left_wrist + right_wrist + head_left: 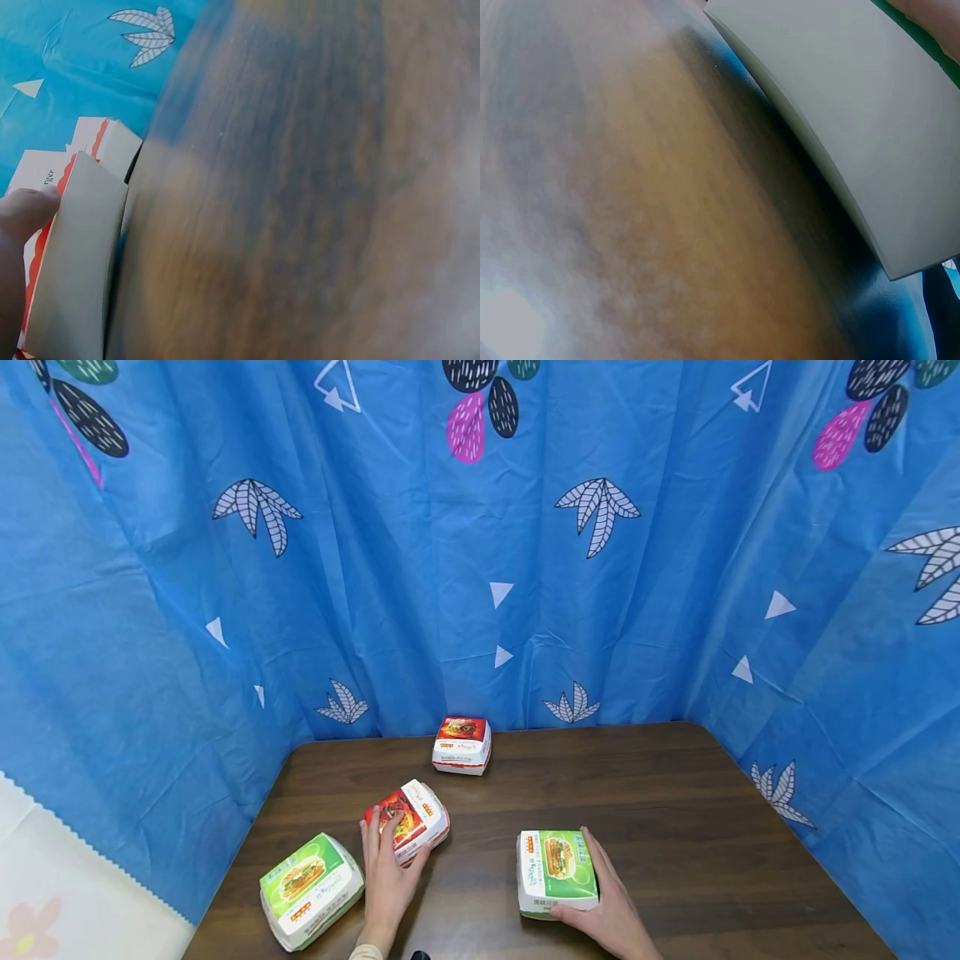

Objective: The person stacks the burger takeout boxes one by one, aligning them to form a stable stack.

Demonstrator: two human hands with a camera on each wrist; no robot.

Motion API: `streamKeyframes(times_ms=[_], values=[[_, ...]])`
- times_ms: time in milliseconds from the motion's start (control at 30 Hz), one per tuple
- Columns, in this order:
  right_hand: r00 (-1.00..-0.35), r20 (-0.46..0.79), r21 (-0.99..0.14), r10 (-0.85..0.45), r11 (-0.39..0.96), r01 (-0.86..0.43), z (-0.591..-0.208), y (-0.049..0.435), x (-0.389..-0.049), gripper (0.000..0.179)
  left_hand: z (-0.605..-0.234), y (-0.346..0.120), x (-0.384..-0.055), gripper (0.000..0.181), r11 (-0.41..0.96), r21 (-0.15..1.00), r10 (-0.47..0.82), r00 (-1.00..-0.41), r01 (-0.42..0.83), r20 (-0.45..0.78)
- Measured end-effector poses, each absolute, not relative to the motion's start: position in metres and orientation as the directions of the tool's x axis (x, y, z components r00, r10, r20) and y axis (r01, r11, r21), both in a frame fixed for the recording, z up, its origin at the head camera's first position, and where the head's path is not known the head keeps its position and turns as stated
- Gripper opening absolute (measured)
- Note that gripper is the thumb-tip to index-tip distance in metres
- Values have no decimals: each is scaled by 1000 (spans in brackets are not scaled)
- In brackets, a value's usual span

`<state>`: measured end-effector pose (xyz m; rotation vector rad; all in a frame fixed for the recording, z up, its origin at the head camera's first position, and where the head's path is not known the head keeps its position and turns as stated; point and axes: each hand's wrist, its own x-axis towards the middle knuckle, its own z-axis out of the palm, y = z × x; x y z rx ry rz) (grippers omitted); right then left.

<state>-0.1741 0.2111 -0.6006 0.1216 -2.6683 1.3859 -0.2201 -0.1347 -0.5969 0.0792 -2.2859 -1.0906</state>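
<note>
In the head view my left hand point(388, 881) grips a red-and-white burger box point(429, 806), fingers over its red lid and thumb along the near side. The left wrist view shows that thumb against the box's side point(79, 255). My right hand point(613, 910) holds a green-and-white burger box point(551, 868) from its right, thumb at the near edge; its far fingers are partly hidden. A plain white side of that box point(855, 135) fills the upper right of the right wrist view. Whether either box is off the table cannot be told.
Another green burger box point(311, 893) lies left of my left hand. A smaller-looking red burger box point(461, 747) sits at the table's back edge. The brown wooden table point(675, 827) is bordered by a blue patterned curtain point(420, 568) at the back and sides.
</note>
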Motion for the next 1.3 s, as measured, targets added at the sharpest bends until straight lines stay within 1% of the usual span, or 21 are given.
streamKeyframes(times_ms=[200,467,700,767,1033,1300], values=[[-988,154,-814,-16,564,-136,-600,211,-175,131,-600,-136,-219,72,602,776,-326,-829,188,453],[-988,153,-810,-6,573,-129,-599,212,-174,131,-599,-138,-218,77,581,798,-326,-852,162,410],[-990,140,-813,-2,571,-116,-599,212,-173,131,-604,-137,-216,77,557,816,-348,-847,158,402],[-990,144,-814,-3,568,-120,-599,211,-174,131,-604,-138,-216,79,551,824,-346,-861,136,374],[-988,155,-812,-1,569,-128,-600,212,-175,132,-605,-140,-215,92,591,800,-293,-895,108,337],[-987,164,-814,-4,564,-137,-600,212,-175,132,-608,-140,-215,87,594,797,-288,-897,108,336]])
